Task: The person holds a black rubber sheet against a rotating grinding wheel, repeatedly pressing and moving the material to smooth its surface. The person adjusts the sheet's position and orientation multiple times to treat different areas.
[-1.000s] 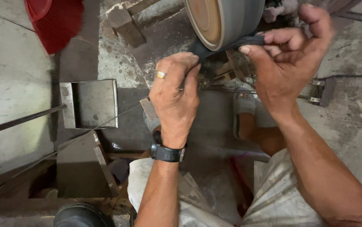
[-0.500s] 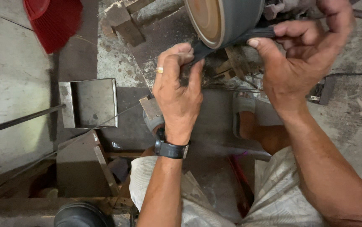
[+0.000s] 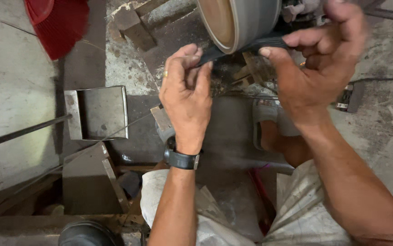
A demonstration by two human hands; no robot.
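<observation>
My left hand (image 3: 186, 93), with a ring and a black wristwatch, grips one end of a thin dark metal blade (image 3: 246, 47). My right hand (image 3: 317, 68) pinches the blade's other end between thumb and fingers. The blade lies pressed against the lower rim of a large grey grinding wheel (image 3: 240, 20) with a brown face, at the top centre. Both hands sit just under the wheel, and the blade's middle shows between them.
A red brush head (image 3: 57, 25) lies at the top left. A bent metal tray (image 3: 97, 112) sits on the floor left of my left hand, with a thin rod (image 3: 21, 133) beside it. My sandalled foot (image 3: 269, 123) and pale trousers (image 3: 297, 214) are below.
Both hands have lifted the blade from lower down up against the wheel's rim. My right hand has moved up and to the right; my left hand has shifted slightly up.
</observation>
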